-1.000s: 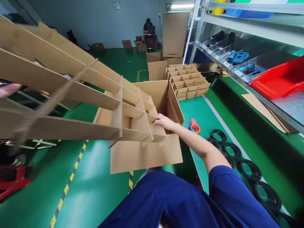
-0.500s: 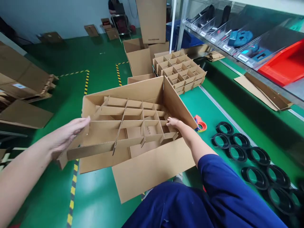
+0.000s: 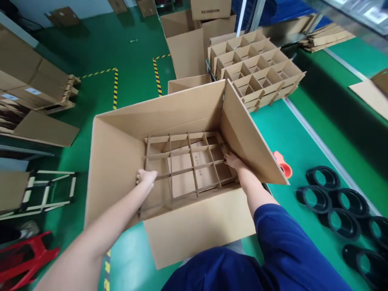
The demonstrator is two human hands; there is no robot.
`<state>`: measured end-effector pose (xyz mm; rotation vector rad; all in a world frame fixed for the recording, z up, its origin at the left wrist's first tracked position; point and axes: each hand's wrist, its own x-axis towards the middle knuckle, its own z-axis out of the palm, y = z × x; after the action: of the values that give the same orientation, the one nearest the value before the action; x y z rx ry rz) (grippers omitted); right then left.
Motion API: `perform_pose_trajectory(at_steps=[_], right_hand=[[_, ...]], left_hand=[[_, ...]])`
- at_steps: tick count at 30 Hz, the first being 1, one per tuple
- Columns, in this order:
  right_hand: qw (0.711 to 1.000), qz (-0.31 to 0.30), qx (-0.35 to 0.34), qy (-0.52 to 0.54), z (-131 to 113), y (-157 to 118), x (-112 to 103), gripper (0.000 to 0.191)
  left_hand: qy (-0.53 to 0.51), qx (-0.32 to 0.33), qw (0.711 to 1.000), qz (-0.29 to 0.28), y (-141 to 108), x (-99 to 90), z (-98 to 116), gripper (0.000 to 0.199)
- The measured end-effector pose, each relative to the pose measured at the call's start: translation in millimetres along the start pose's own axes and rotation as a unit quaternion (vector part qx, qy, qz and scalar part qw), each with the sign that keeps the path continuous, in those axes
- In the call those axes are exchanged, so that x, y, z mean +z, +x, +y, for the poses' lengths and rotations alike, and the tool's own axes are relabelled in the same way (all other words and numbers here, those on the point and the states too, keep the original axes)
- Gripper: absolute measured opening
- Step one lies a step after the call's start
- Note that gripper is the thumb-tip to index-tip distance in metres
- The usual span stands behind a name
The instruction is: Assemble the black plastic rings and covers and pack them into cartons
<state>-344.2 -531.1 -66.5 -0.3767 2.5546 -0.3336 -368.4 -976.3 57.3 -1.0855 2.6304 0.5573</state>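
A cardboard divider grid (image 3: 182, 173) sits level inside a large open cardboard box (image 3: 112, 149), whose front flap (image 3: 200, 226) hangs outward. My left hand (image 3: 146, 180) is inside the box at the grid's left end, with its fingers closed over a strip edge. At the right end my right hand (image 3: 233, 160) grips the grid close to the box's right wall. Through the cells shows the box bottom, with printed characters on it. The fingertips of both hands are partly hidden.
Stacked divider grids (image 3: 257, 68) stand behind the box to the right. Several black rings (image 3: 323, 178) and an orange tape dispenser (image 3: 283, 165) lie on the green surface at right. Boxes on a pallet (image 3: 69, 91) and a red stool (image 3: 30, 256) are at left.
The divider grid, tilted with its left end outside the box, has come down level inside. My left hand has moved right and into the box. The view has tipped downward.
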Motion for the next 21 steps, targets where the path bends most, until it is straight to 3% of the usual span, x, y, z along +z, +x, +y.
perform_pose_trajectory(at_steps=[3, 8, 12, 17, 19, 21], right_hand=[[1.000, -0.019, -0.006, -0.010, 10.9, 3.6, 22.1, 0.032], [0.997, -0.063, -0.002, -0.041, 21.4, 18.3, 51.9, 0.042], [0.994, -0.091, 0.022, -0.063, 16.5, 24.6, 62.6, 0.049], [0.989, -0.133, 0.019, -0.069, -22.8, 29.2, 46.9, 0.035], [0.986, -0.158, 0.012, -0.060, -52.2, 25.9, 28.1, 0.025], [0.984, -0.175, 0.003, -0.034, -87.5, 8.7, 2.4, 0.030]], left_hand=[[0.015, -0.051, 0.998, 0.012, 4.6, 41.1, -15.4, 0.066], [0.022, -0.070, 0.997, 0.018, 22.7, 103.6, -47.2, 0.051], [0.002, -0.052, 0.998, -0.043, 41.6, 150.5, -65.7, 0.051], [-0.052, -0.033, 0.988, -0.144, 39.8, 193.1, -80.9, 0.048], [-0.081, -0.036, 0.980, -0.177, 29.0, 196.2, -78.1, 0.044], [-0.108, -0.030, 0.971, -0.212, 10.2, 187.2, -68.0, 0.039]])
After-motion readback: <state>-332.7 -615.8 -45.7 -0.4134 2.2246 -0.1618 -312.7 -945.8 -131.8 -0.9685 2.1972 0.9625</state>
